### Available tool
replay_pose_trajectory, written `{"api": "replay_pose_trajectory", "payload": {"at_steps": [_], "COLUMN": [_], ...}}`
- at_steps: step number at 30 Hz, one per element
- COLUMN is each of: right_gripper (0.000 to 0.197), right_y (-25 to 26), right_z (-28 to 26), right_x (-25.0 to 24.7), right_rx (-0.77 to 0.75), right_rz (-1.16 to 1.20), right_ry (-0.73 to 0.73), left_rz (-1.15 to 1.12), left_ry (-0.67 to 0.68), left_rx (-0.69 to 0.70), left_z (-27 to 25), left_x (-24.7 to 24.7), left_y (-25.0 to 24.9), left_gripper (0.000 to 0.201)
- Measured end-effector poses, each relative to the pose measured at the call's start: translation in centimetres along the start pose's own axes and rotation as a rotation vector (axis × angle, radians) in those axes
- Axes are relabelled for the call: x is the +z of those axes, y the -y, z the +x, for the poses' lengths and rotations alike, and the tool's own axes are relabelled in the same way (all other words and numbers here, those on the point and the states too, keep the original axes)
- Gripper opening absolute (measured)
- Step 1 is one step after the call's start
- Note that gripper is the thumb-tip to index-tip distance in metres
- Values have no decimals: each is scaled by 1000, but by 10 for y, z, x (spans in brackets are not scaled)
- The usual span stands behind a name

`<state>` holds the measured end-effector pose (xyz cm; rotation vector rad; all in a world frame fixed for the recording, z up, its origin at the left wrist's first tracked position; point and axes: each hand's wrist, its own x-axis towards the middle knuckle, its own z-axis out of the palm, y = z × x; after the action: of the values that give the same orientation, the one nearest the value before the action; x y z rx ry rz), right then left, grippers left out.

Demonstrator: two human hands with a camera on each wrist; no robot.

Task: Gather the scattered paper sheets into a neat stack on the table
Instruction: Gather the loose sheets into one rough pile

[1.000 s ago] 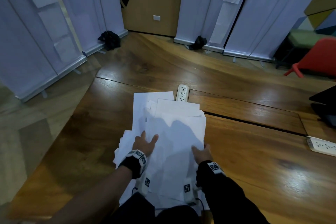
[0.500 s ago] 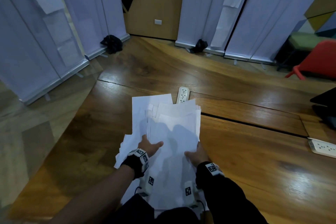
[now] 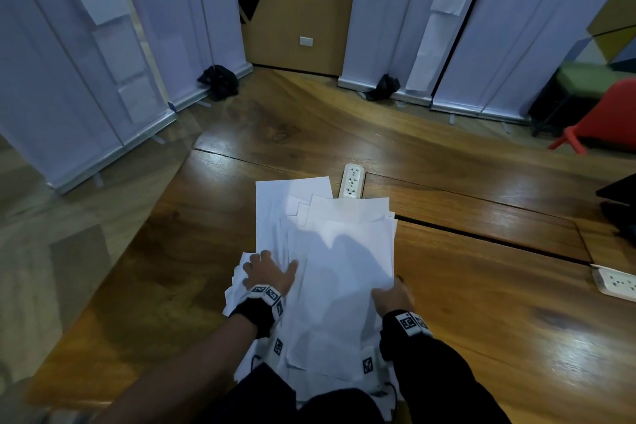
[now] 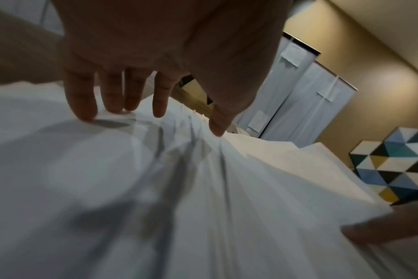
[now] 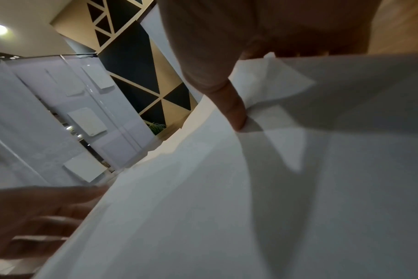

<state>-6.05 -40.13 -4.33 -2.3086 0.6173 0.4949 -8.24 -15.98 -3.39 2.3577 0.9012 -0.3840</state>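
Note:
A loose pile of white paper sheets (image 3: 344,268) lies on the wooden table (image 3: 481,303) in front of me, its edges uneven and several sheets fanned out to the left. My left hand (image 3: 268,274) presses flat on the pile's left side, straight fingers (image 4: 84,102) touching the paper (image 4: 203,207). My right hand (image 3: 392,296) holds the pile's right edge. Its thumb (image 5: 235,113) lies on top of the sheets (image 5: 227,207) while its other fingers are hidden beneath them.
A white power strip (image 3: 351,181) lies just beyond the pile, partly under its far edge. Another strip (image 3: 614,282) and a dark object (image 3: 619,206) sit at the table's right. White banner stands (image 3: 86,79) and a red chair (image 3: 605,124) stand beyond the table.
The top sheets have been pulled closer together into a narrower pile. My left hand slid toward the pile's left edge, and my right hand shifted out to its right edge.

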Motion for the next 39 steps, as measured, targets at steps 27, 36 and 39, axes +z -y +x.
{"api": "replay_pose_trajectory", "payload": {"at_steps": [27, 36, 39], "right_gripper": [47, 55, 100], "right_y": [-9, -9, -12], "right_z": [8, 4, 11], "right_x": [-5, -15, -15], "right_rx": [70, 98, 206], "right_rz": [268, 404, 465], "right_ry": [94, 147, 227], "left_rz": [-175, -702, -602], "left_ry": [-305, -360, -181], "left_rx": [307, 357, 319], "left_z": [9, -6, -10], "left_x": [-152, -169, -106], "left_y": [-29, -50, -39], "left_gripper": [40, 35, 41]}}
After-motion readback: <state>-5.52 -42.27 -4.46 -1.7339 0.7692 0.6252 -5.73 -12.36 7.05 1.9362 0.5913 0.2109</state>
